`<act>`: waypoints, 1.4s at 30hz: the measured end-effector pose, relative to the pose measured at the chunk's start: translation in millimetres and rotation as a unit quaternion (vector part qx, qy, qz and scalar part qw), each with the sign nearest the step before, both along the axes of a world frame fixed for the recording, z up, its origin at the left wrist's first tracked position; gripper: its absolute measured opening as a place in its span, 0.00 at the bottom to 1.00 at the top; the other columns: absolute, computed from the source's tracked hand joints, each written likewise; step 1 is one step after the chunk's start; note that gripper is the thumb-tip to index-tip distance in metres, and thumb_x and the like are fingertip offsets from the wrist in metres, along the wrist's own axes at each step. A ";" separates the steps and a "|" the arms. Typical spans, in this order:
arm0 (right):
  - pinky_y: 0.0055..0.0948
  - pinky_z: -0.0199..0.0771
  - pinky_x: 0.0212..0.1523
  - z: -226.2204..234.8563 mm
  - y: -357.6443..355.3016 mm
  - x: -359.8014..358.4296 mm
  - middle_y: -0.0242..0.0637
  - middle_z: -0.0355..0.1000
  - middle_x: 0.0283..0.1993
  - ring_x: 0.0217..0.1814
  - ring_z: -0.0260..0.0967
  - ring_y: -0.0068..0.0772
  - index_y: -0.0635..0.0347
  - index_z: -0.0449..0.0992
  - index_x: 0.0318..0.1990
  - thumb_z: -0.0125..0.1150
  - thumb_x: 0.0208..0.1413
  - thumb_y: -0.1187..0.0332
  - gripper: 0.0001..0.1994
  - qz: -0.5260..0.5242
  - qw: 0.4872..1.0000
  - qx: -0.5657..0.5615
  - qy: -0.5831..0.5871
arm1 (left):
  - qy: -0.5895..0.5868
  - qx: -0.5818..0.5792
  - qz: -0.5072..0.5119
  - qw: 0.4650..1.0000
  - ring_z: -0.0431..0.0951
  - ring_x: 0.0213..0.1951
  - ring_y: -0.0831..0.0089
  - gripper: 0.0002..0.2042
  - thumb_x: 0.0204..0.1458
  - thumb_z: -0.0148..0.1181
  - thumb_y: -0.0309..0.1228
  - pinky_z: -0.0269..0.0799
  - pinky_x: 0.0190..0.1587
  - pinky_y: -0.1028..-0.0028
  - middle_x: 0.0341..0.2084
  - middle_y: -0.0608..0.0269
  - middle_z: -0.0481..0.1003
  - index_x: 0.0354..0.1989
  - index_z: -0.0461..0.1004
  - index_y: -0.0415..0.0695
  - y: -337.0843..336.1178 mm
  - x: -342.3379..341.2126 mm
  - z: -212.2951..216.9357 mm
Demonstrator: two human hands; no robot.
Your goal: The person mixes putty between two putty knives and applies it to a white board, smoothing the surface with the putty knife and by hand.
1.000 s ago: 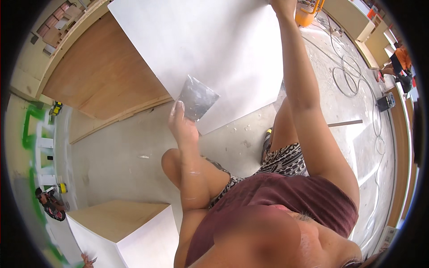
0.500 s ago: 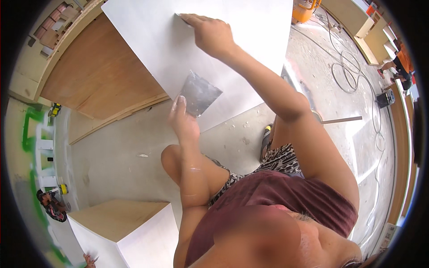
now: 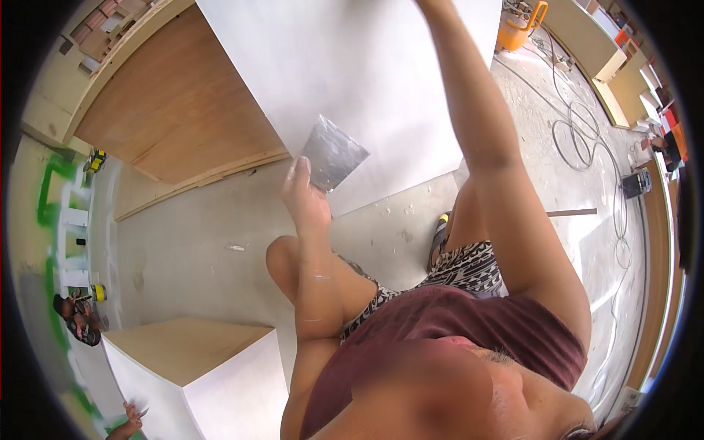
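Observation:
My left hand (image 3: 306,198) is closed on the lower left edge of a square grey filler plate (image 3: 336,154). The plate is flat and thin, with pale smears on its face. It is held tilted in front of the near part of a large white panel (image 3: 396,81). My right arm (image 3: 477,103) stretches up over that panel and passes out of the picture at the top edge. The right hand, and anything in it, is out of sight.
Left of the panel stands a brown plywood sheet (image 3: 183,103). A white-sided box with a bare wood top (image 3: 191,348) is at the lower left, a co-worker's hand (image 3: 132,419) beside it. Another person (image 3: 79,319) is at far left. Hoses (image 3: 579,125) and an orange tank (image 3: 517,33) are at right.
My right hand, which held a thin scraper against the white panel, has moved up and away out of the picture. The left hand keeps the plate in nearly the same spot.

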State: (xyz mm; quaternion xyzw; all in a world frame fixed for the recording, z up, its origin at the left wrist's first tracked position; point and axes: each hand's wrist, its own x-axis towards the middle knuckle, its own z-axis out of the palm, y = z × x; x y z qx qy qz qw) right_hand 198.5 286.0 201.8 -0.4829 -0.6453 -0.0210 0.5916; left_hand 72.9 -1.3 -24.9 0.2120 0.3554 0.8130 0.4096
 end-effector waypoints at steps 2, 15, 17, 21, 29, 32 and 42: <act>0.50 0.77 0.43 -7.0 -29.1 -25.3 0.51 0.78 0.36 0.39 0.77 0.55 0.49 0.74 0.56 0.50 0.53 0.75 0.22 0.024 0.996 0.025 -0.084 | -0.003 0.002 -0.004 1.000 0.75 0.50 0.71 0.16 0.65 0.50 0.29 0.70 0.54 0.70 0.49 0.56 0.74 0.55 0.68 0.28 1.4 3.2 1.7; 0.45 0.76 0.38 -117.1 -23.8 47.3 0.38 0.79 0.44 0.38 0.77 0.48 0.46 0.75 0.54 0.51 0.53 0.73 0.20 0.044 0.989 0.000 -0.141 | -0.009 -0.045 0.009 0.999 0.74 0.51 0.69 0.16 0.64 0.52 0.30 0.70 0.54 0.67 0.49 0.56 0.73 0.55 0.67 0.32 3.8 2.7 -5.1; 0.38 0.76 0.50 -111.0 24.9 87.1 0.52 0.78 0.45 0.50 0.77 0.49 0.60 0.77 0.53 0.50 0.61 0.74 0.15 0.090 0.988 0.105 0.070 | 0.005 -0.020 -0.010 1.000 0.74 0.52 0.68 0.16 0.64 0.52 0.31 0.70 0.54 0.66 0.49 0.56 0.73 0.55 0.67 0.32 -1.1 -2.5 -3.6; 0.38 0.72 0.53 -105.7 73.5 147.4 0.53 0.78 0.46 0.51 0.76 0.48 0.61 0.78 0.51 0.51 0.60 0.73 0.15 -0.020 0.992 0.049 0.117 | 0.002 -0.013 -0.017 1.000 0.74 0.52 0.68 0.17 0.64 0.53 0.31 0.70 0.55 0.66 0.49 0.56 0.73 0.55 0.67 0.31 4.0 4.9 -1.6; 0.46 0.74 0.50 -85.8 22.1 59.3 0.53 0.77 0.44 0.48 0.75 0.57 0.55 0.76 0.54 0.49 0.57 0.73 0.18 -0.011 0.999 0.021 0.043 | 0.002 -0.028 0.001 1.000 0.75 0.50 0.69 0.17 0.64 0.52 0.30 0.70 0.54 0.68 0.48 0.56 0.73 0.55 0.66 0.28 5.7 4.6 -3.6; 0.50 0.75 0.43 -86.7 -23.0 -2.0 0.51 0.78 0.39 0.39 0.76 0.57 0.50 0.73 0.58 0.51 0.57 0.73 0.20 0.043 0.999 0.004 -0.008 | 0.006 -0.032 0.000 0.999 0.73 0.53 0.66 0.22 0.63 0.54 0.33 0.68 0.57 0.66 0.51 0.53 0.72 0.58 0.65 0.27 8.9 3.6 -4.5; 0.39 0.77 0.47 -169.1 -117.5 -63.5 0.34 0.77 0.52 0.50 0.77 0.40 0.45 0.75 0.56 0.54 0.55 0.75 0.21 0.215 0.954 0.091 -0.187 | -0.024 -0.011 0.079 0.997 0.72 0.51 0.68 0.19 0.65 0.51 0.33 0.67 0.56 0.66 0.49 0.55 0.72 0.57 0.66 0.30 12.9 5.4 -2.6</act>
